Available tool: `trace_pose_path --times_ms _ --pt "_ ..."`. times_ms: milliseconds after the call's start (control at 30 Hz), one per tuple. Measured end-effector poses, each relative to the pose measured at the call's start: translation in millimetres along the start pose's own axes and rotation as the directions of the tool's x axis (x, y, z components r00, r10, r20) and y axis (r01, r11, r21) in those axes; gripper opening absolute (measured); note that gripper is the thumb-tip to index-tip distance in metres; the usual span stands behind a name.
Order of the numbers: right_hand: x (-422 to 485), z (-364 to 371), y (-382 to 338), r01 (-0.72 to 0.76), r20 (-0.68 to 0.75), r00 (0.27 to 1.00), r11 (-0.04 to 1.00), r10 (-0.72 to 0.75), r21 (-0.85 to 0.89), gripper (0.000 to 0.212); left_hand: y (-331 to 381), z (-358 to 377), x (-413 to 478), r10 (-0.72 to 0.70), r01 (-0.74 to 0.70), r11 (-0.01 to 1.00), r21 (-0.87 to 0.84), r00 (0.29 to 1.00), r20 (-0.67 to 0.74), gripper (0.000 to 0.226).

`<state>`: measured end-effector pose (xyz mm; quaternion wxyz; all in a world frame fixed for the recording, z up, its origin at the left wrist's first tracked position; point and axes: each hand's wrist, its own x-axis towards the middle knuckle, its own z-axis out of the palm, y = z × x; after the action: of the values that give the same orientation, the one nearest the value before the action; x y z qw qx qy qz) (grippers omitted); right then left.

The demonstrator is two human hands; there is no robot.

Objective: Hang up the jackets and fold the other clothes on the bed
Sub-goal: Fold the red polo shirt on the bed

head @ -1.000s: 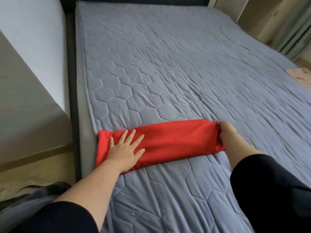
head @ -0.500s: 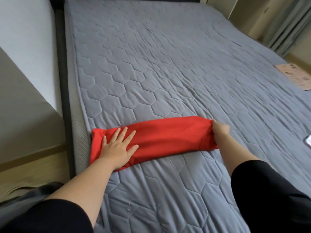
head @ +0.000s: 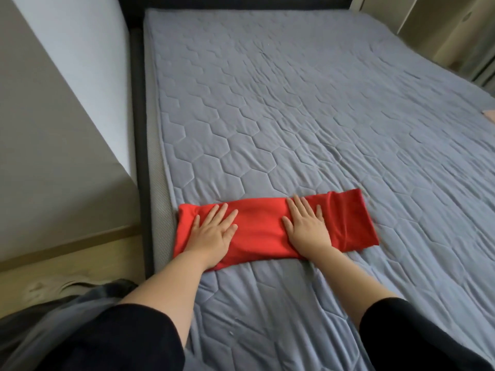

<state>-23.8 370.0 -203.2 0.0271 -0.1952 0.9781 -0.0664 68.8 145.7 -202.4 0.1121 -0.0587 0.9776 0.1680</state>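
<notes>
- Pressing down with both palms, I hold the red garment (head: 259, 223) flat on the bed (head: 294, 116). It is folded into a long, narrow band that lies crosswise near the bed's near end.
- My left grip (head: 211, 234) lies palm down on the garment's left part. The fingers (head: 222, 212) are straight and spread. It grasps nothing and only presses on the cloth.
- My right grip (head: 308, 231) lies palm down just right of the garment's middle, fingers straight and fairly close together. It too is fully open and has hold of nothing. Its heel sits at the garment's near edge.
- Between the two grips a smooth, bare stretch of red shows.
- Right of my right grip, the garment's end lies uncovered, with soft creases running across it.
- The garment's left end reaches the mattress edge, just beside the dark bed frame (head: 139, 129).
- Beyond the garment, the grey quilted cover with its hexagon stitching runs away from me, wrinkled in places.
- Left of the garment, past the frame, stand a pale wall (head: 80, 62) and a strip of wooden floor (head: 67, 263).
- Nearer to me than the garment are my bare forearms and black sleeves (head: 120, 338), and grey cloth (head: 53, 317) bunches at the lower left.
- Far right of the garment, at the picture's edge, a small peach-coloured thing (head: 490, 115) lies on the bed. I cannot tell what it is.
</notes>
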Motion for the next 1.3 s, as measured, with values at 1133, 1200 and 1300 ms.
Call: trace_pose_path --times_ms 1133,1200,1300 --pt "3.1 -30.4 -118.0 -0.375 0.413 0.895 -0.219 0.168 0.901 0.041 -16.2 -107.8 -24.5 -0.2 0.366 -0.106 -0.925 0.903 0.38 0.013" --pt "3.2 -34.4 -146.4 -0.424 0.481 0.875 -0.399 0.052 0.813 0.044 -17.7 -115.5 -30.5 -0.23 0.266 -0.18 -0.947 0.925 0.303 0.013" --pt "2.3 -30.9 -190.2 -0.43 0.496 0.868 -0.461 0.026 0.776 0.045 -25.8 -125.6 -39.8 -0.289 0.158 -0.234 -0.959 0.931 0.223 0.014"
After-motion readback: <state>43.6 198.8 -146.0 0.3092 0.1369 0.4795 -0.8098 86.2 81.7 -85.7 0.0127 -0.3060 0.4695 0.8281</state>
